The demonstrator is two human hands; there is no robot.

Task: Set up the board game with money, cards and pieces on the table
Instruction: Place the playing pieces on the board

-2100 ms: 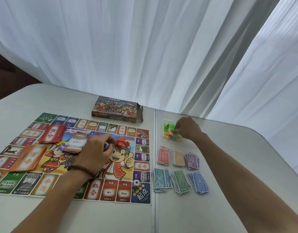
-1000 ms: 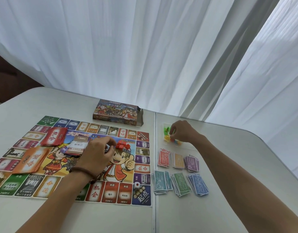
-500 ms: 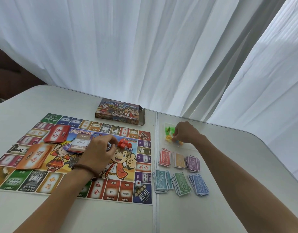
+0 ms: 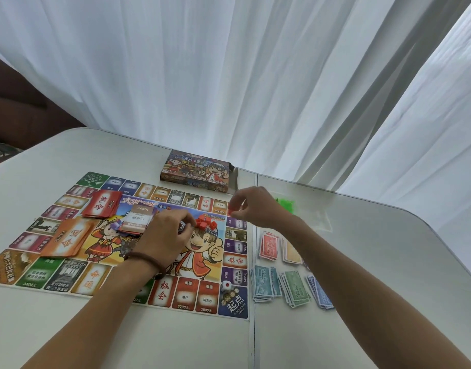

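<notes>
Ferrying a small red plastic block (image 4: 232,210) toward the colourful printed game board (image 4: 186,294), pinched at the fingertips of the right hand (image 4: 258,209). Half a second ago down at the clear plastic bag (image 4: 318,221) on the white table (image 4: 375,262); now lifted off it and hanging above the board's right border, just short of the heap of red blocks (image 4: 206,224) on the cartoon boy's head. Left in the bag: green pieces (image 4: 283,203). Curling the left hand (image 4: 162,235) beside that heap, fingertips at its edge; holding anything or not, cannot tell. Probably sorting pieces by colour, one more red to join. Already laid out: paper banknote stacks (image 4: 266,283) right of the board, red card deck (image 4: 102,206) and orange card deck (image 4: 66,239) on it.
</notes>
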